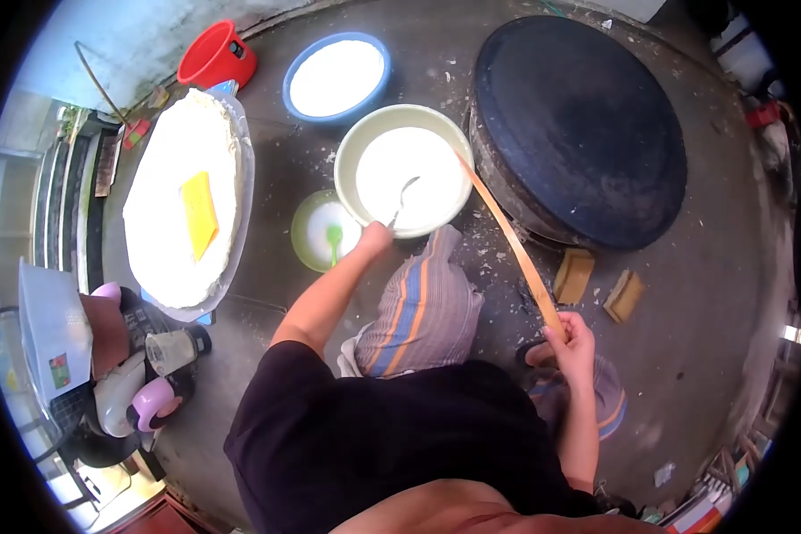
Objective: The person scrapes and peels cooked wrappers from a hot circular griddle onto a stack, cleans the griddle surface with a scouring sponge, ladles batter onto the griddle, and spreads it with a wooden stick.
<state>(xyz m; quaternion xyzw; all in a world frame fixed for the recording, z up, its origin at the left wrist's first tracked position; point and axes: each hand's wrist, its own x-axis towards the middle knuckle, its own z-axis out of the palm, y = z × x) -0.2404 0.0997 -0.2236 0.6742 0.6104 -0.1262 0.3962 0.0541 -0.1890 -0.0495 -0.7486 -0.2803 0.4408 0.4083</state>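
Slanting forward-left: wooden stick (518, 251); pointing toward basin (351, 158)

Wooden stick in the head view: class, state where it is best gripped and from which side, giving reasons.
Probably best by its near end, where the right hand holds it, coming from the person's right. The wooden stick is long and slim and slants away, its far end at the rim of the large bowl, its near end clear of it.

Right of the central bowl (352, 148), strip (514, 240) and griddle (583, 133) obstruct.
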